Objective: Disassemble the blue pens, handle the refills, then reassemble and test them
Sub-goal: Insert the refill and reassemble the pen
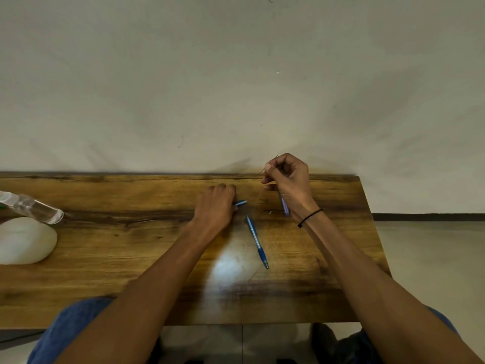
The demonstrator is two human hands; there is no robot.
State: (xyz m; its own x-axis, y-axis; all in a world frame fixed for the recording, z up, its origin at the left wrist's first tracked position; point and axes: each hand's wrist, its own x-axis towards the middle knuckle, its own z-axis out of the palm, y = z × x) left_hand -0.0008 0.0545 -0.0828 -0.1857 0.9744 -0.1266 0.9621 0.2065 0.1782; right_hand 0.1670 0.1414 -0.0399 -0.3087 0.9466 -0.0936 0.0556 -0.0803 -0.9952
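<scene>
Right now both hands are busy near the far edge of the wooden table [131, 245], center-right of frame. Left hand [216, 206] is curled knuckles-up on the tabletop, fingers closed on a short blue pen piece [241, 203] that pokes out to its right. Right hand [287, 179], w/ a black band [309, 218] on the wrist, is raised by the table's back edge, thumb and fingers pinched on a thin refill [269, 164] whose tip sticks up-left past the thumb; a bluish pen barrel [285, 207] hangs down under the palm, blurred, so exact grip on it can't be told. Between the forearms, one whole blue pen [256, 241] lies loose on the wood, slanting toward lower right, touching neither hand. A tiny pale bit [270, 212] sits just left of the barrel. Far left of frame: a clear bottle [34, 207] lying tilted, resting on a white rounded object [25, 240].
</scene>
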